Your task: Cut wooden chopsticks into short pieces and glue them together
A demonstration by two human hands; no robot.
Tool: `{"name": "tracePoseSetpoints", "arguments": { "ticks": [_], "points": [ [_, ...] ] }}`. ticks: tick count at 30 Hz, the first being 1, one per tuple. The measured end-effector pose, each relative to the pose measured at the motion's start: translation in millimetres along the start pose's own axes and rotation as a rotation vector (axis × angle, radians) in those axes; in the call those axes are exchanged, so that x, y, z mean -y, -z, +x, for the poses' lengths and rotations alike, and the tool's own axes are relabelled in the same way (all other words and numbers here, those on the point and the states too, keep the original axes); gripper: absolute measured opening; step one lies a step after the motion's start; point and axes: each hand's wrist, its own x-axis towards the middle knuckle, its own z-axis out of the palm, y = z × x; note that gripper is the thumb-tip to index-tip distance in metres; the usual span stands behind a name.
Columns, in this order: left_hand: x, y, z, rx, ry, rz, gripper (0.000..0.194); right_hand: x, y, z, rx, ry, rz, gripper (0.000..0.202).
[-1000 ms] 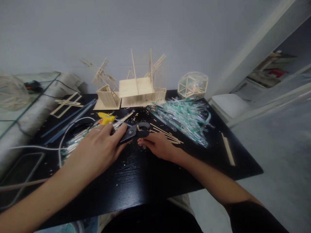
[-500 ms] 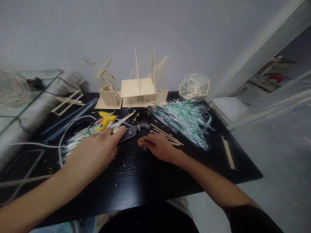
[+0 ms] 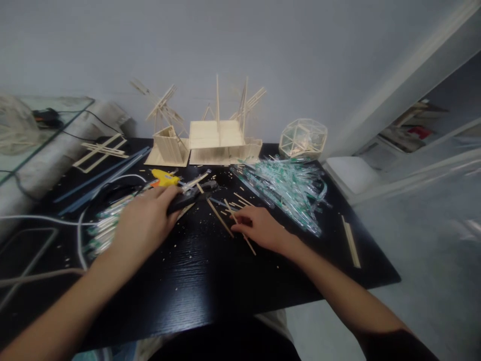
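Note:
My left hand is closed around the handle of a black hand cutter, its fingers partly hidden from view. The cutter's jaw end points up and to the right, close to the yellow glue gun. Between the fingertips of my right hand is a thin wooden stick, slanting down toward the table's front. Another loose stick lies between the two hands, and several short cut sticks are just beyond the right hand.
Wooden stick models stand along the wall, with a faceted frame to their right. A heap of clear plastic sleeves covers the back right. More sticks lie near the right edge. A white cable crosses the left side.
My left hand has drawn the cutter back to the left. My right hand has moved right, and the stick it holds now shows at greater length, apart from the cutter.

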Motion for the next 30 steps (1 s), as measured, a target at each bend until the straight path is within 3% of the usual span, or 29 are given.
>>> {"name": "tracePoseSetpoints", "arguments": {
  "ticks": [4,7,10,12,15,17,30],
  "points": [
    [-7.8,-20.9,-0.7,0.070,-0.010,-0.134,0.038,-0.1,-16.9,2.0,0.051,-0.019,-0.100,0.017],
    [-16.4,-25.1,-3.3,0.119,0.036,-0.140,0.050,0.4,-22.5,3.5,0.016,-0.002,-0.071,0.018],
    [-21.7,-22.6,-6.0,0.214,0.073,-0.198,0.056,0.0,-20.1,4.4,-0.026,-0.028,0.178,0.022],
    [-22.2,-22.5,-7.4,0.249,0.056,-0.277,0.053,-0.4,-17.9,4.4,0.024,-0.088,0.437,0.024],
    [-20.5,-27.9,-9.0,0.255,0.023,-0.396,0.052,-0.9,-18.6,3.6,0.113,-0.162,0.706,0.027],
    [-19.8,-32.8,-9.6,0.249,0.007,-0.432,0.053,-1.6,-21.5,2.7,0.103,-0.207,0.778,0.033],
    [-26.1,-33.7,-10.4,0.353,0.084,-0.138,0.071,-0.1,-36.1,-0.6,0.177,-0.287,1.060,0.037]
  ]
}}
